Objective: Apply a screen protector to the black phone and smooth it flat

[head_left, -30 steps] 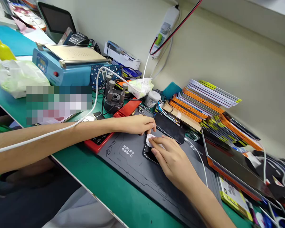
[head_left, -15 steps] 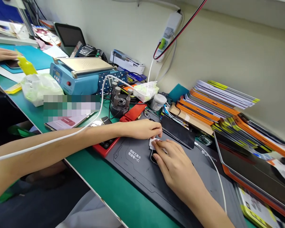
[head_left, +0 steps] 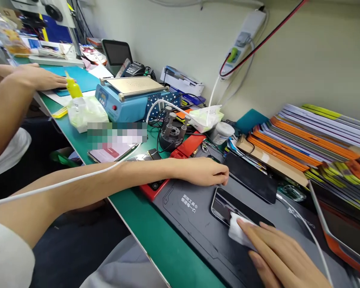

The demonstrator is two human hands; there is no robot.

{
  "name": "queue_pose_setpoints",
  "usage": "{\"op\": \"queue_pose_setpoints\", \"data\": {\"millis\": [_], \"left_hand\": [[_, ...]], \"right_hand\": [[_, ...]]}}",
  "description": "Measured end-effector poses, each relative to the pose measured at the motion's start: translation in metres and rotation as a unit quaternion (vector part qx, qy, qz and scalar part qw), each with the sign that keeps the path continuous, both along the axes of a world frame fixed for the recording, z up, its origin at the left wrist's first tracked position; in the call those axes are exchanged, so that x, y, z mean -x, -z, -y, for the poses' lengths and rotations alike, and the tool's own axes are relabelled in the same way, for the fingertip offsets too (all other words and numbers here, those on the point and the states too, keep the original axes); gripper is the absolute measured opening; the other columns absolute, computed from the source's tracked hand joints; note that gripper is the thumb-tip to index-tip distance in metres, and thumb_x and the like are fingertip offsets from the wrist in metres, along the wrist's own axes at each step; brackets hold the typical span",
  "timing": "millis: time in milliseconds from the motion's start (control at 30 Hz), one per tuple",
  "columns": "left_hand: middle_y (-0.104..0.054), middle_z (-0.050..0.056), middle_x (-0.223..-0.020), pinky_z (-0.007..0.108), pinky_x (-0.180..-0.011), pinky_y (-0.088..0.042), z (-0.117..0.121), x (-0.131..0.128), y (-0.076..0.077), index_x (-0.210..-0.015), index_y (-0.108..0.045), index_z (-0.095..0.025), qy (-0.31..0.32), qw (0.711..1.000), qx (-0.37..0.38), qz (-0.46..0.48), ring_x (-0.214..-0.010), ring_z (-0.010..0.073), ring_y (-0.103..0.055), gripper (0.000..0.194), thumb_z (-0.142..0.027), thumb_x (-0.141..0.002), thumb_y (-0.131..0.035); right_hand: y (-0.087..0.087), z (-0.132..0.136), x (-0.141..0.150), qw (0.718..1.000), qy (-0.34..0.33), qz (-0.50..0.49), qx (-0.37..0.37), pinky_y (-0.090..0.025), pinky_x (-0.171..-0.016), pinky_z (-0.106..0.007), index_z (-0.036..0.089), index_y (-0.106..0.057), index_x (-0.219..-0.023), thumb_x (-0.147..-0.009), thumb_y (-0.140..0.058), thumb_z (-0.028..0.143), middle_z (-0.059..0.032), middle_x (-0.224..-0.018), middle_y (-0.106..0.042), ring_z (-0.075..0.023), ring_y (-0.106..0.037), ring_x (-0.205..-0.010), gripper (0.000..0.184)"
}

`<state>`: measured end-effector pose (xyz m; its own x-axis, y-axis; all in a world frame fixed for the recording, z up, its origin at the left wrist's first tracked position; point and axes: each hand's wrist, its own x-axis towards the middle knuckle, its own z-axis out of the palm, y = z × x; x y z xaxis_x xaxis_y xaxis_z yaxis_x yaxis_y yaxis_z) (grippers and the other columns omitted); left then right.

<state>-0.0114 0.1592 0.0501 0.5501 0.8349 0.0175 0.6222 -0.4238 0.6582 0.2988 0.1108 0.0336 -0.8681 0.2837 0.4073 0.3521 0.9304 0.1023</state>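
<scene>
A phone (head_left: pixel 225 204) with a dark, glossy screen lies on the grey work mat (head_left: pixel 195 224). My right hand (head_left: pixel 279 252) presses a folded white wipe (head_left: pixel 239 229) against the lower part of that screen, fingers together over it. Beyond the phone's upper end, my left hand (head_left: pixel 208 172) rests with its fingers curled down, close to the phone but apart from the wipe; nothing shows in it. A white cable (head_left: pixel 87 176) runs across my left forearm.
Another dark phone (head_left: pixel 253 178) lies behind, near a plugged white cable (head_left: pixel 310 228). Boxes and folders (head_left: pixel 312 140) are stacked at right. A black screwdriver stand (head_left: pixel 171 136) and blue heating-plate machine (head_left: pixel 126 100) stand left. A co-worker's hand (head_left: pixel 39 78) is at far left.
My right hand has slid the wipe from the phone's upper end down toward its lower part, uncovering the top of the screen. My left hand is now clear of the wipe. The view has shifted left.
</scene>
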Motion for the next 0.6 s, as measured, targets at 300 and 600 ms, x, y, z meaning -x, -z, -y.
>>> {"op": "queue_pose_setpoints", "data": {"millis": [300,600], "left_hand": [[-0.079,0.002,-0.104,0.025,-0.080,-0.046,0.005,-0.004,0.003,-0.108,-0.071,-0.020,0.005,1.000,-0.023,-0.004,-0.094,0.0179,-0.071,0.021,-0.019,-0.107,-0.050],[-0.079,0.000,-0.115,0.024,-0.088,-0.045,0.006,-0.003,0.008,-0.111,-0.072,-0.023,0.004,1.000,-0.024,-0.015,-0.103,0.0174,-0.071,0.024,-0.026,-0.107,-0.049]], "right_hand": [[-0.018,0.025,0.033,0.998,0.015,0.041,0.045,-0.059,-0.106,-0.046,0.012,-0.062,-0.145,-0.107,-0.055,0.017,-0.0115,-0.122,-0.077,-0.0264,-0.071,-0.114,0.039],[-0.021,-0.001,-0.033,0.986,0.129,0.000,0.105,-0.061,-0.094,-0.048,0.024,-0.073,-0.137,-0.106,-0.056,0.021,-0.0111,-0.114,-0.076,-0.0291,-0.071,-0.108,0.035]]}}
